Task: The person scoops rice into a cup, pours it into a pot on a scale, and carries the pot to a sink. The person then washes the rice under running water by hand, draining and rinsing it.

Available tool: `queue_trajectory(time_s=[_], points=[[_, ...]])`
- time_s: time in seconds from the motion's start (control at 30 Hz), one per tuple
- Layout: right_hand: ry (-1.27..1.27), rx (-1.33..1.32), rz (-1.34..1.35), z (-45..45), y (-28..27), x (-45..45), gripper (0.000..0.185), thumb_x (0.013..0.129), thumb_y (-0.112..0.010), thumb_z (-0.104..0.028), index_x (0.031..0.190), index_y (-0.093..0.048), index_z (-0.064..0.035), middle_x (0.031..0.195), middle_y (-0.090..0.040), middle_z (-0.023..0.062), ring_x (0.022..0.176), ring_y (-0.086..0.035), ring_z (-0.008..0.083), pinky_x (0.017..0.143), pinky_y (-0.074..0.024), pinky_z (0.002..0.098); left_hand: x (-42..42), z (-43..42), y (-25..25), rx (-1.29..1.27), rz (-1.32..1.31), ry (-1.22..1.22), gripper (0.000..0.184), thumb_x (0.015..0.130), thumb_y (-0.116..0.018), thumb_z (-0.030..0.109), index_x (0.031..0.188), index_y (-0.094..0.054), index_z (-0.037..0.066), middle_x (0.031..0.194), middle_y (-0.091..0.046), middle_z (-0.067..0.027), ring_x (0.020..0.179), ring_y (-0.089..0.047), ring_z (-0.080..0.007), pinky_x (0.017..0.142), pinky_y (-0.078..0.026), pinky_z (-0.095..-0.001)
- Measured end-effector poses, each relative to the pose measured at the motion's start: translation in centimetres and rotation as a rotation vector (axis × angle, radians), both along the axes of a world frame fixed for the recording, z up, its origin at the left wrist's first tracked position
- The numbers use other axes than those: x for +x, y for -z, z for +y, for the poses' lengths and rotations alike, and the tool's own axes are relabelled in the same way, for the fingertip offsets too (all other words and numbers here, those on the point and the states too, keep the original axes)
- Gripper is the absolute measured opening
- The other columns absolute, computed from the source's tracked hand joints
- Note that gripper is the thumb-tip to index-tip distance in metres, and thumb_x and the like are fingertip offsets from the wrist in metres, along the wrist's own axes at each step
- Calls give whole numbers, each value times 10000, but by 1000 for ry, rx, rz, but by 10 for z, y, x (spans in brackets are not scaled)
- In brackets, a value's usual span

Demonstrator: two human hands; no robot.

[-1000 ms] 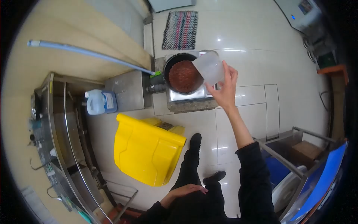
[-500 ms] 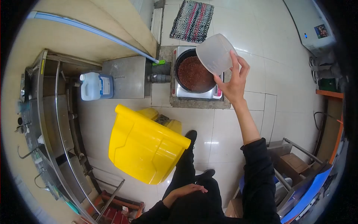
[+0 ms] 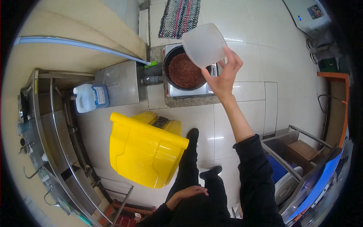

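Note:
My right hand (image 3: 225, 72) grips a translucent plastic container (image 3: 205, 45) by its edge, thumb on one side and fingers on the other. The container is tilted over the right part of a dark round pot (image 3: 165, 70), with its base turned towards me; its inside is hidden. Reddish-brown grainy contents (image 3: 185, 72) lie in the pot. Beneath the pot is a silver stove (image 3: 177, 92) standing low near the floor. My left hand (image 3: 189, 192) rests against my body at the waist, fingers lying flat, with nothing visible in it.
A yellow plastic bin (image 3: 147, 151) stands close in front, left of my feet. Beyond it are a bluish jug (image 3: 85, 99) and a metal box (image 3: 123, 81). A steel sink counter (image 3: 62, 132) lines the left; a metal rack (image 3: 291, 151) stands right. A woven mat (image 3: 179, 19) lies behind the stove.
The whole view has shifted a little. My right hand has tipped the container further, so more of its base faces me. My left hand has stayed at my waist.

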State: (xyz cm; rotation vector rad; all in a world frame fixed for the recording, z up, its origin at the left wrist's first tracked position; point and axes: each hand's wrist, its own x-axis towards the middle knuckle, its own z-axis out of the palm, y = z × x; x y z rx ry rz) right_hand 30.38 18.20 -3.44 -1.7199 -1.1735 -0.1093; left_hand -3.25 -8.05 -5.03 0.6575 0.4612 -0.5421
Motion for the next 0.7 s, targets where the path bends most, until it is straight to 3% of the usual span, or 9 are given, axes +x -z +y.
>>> queue_trajectory(time_s=[0.1,0.13,0.2,0.27,0.37,0.4,0.43,0.57,0.7], points=[[184,88,584,-13,2,4,837,651,-765,-74,1325,-268,-73,1258,-298,159,1170,-348,320,782,-536,358,-1,0,3,40,35,89,492,908,-420,476,931,-639,36,971,-606,-104,972,-544,-202,917,-370,-297],[275,27,710,-30,30,17,758,734,-714,-144,1332,-256,-63,1292,-287,171,1198,-324,323,810,-526,395,-2,-3,7,50,47,125,506,900,-428,491,923,-634,30,962,-605,-104,962,-544,-199,905,-376,-295],[269,287,1478,-81,57,27,634,808,-630,-214,1317,-284,-58,1310,-289,181,1198,-338,339,857,-502,411,-5,-9,13,79,51,137,513,892,-439,503,911,-618,23,922,-601,-104,927,-545,-194,871,-384,-293],[420,402,1669,-150,94,18,487,851,-551,-250,1243,-363,-31,1316,-276,205,1206,-343,358,905,-472,434,-5,-11,17,106,33,163,514,891,-442,504,906,-605,17,886,-596,-102,897,-547,-190,842,-391,-289],[644,401,1658,-275,134,-25,535,825,-586,-278,1245,-357,-39,1309,-247,205,1203,-333,356,948,-437,442,-2,-16,20,165,4,225,493,903,-433,481,897,-594,15,848,-593,-95,859,-551,-185,807,-398,-285],[755,414,1733,-317,133,-40,509,830,-575,-265,1227,-366,-24,1245,-317,159,1164,-362,339,901,-472,467,-3,-21,24,200,7,255,480,908,-430,467,886,-593,17,840,-593,-92,847,-554,-182,796,-400,-285],[787,435,1727,-361,135,-58,499,828,-576,-260,1217,-376,-19,1235,-329,165,1151,-372,337,910,-464,471,-2,-24,25,234,9,288,467,914,-427,454,874,-592,18,832,-594,-89,834,-556,-180,786,-402,-284],[1093,452,1653,-490,75,-114,571,839,-530,-381,1262,-351,-41,1202,-386,147,1050,-462,333,855,-479,454,10,-37,13,348,-27,336,407,924,-430,392,870,-595,24,837,-605,-76,831,-570,-168,787,-418,-277],[1316,626,1274,-610,12,-159,629,847,-494,-475,1286,-334,-54,1217,-401,159,1009,-499,335,822,-489,419,20,-70,6,364,-66,438,347,923,-451,335,928,-606,25,860,-616,-61,830,-581,-145,775,-437,-263]])
